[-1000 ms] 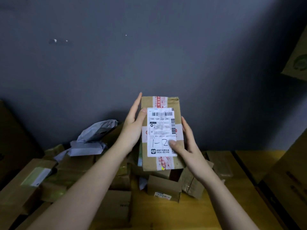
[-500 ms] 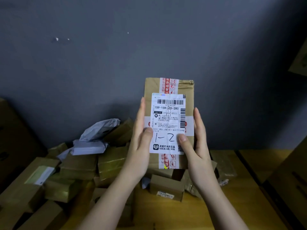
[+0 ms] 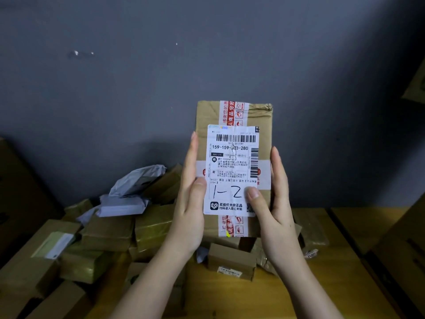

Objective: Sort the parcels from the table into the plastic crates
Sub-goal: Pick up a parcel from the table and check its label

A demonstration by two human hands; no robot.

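**Head view: both hands hold one parcel upright above the table**

Head camera looks down at a brown cardboard parcel (image 3: 234, 169) held upright in front of a grey wall (image 3: 207, 54), above the wooden table (image 3: 310, 284). The left hand (image 3: 190, 203) grips the parcel's left edge, fingers straight up along the side and thumb pressed on the front beside the label. The right hand (image 3: 273, 203) grips the right edge the same way, its thumb lying on the lower part of the white shipping label (image 3: 232, 169). Handwritten on that label is "1-2", between the two thumbs. Red-and-white printed tape (image 3: 232, 111) runs down the parcel's middle, under the label.

Below and to the left, a pile of other brown parcels (image 3: 108, 233) lies on the table, with a grey plastic mailer bag (image 3: 131, 192) on top near the wall. A small box (image 3: 232, 261) with a label on its front side sits on the table just under the held parcel. Large cardboard boxes (image 3: 404, 249) stand at the right edge.
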